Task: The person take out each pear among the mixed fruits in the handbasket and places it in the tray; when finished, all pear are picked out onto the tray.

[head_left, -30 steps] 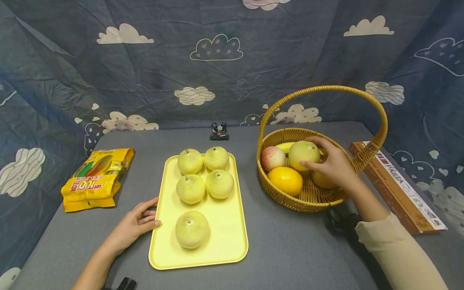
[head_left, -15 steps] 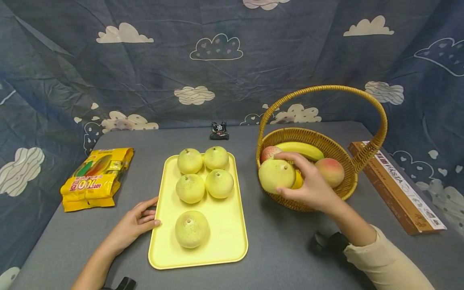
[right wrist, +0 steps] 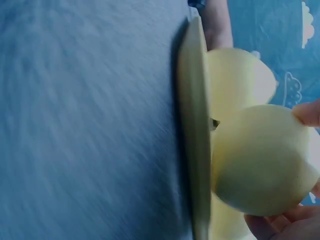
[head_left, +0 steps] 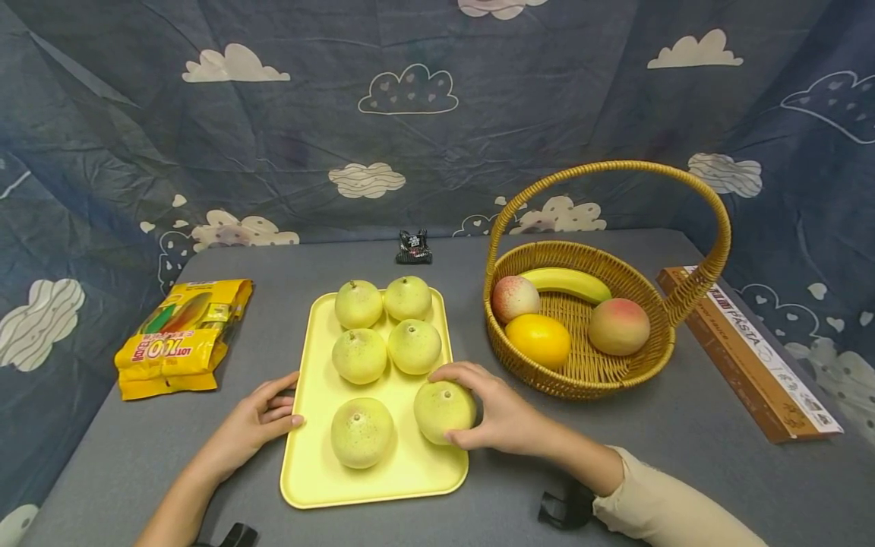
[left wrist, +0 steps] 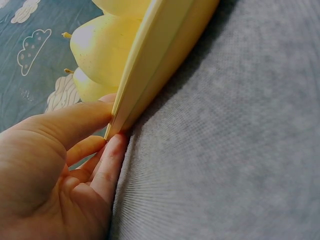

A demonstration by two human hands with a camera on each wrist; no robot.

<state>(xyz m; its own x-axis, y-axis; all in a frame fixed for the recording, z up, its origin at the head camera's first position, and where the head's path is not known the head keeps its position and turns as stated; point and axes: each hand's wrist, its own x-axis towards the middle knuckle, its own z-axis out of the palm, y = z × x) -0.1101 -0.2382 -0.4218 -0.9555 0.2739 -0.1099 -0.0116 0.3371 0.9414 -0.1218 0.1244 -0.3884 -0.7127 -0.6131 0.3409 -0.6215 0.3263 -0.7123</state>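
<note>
My right hand [head_left: 502,414] grips a round yellow-green pear [head_left: 443,412] over the right side of the yellow tray [head_left: 417,486], thumb on its near side and fingers round the back. In the right wrist view this pear [right wrist: 262,160] overlaps the tray's rim, fingertips at its side and underside. Several similar pears [head_left: 359,355] sit on the tray: two pairs towards the far end and one nearer the front. My left hand [head_left: 256,418] pinches the tray's left edge; in the left wrist view its thumb [left wrist: 75,120] lies over the rim and fingers press the outer wall.
Right of the tray stands a wicker basket [head_left: 581,387] with a tall handle, holding a banana [head_left: 570,281], a yellow lemon-like fruit [head_left: 538,340] and two peaches [head_left: 618,327]. A pasta box [head_left: 752,357] lies beyond it. A yellow snack bag [head_left: 181,338] and small black packet [head_left: 414,248] lie elsewhere.
My right hand has lifted the pear out of the basket and carried it left and towards me, to the tray. My left hand has stayed at the tray's edge.
</note>
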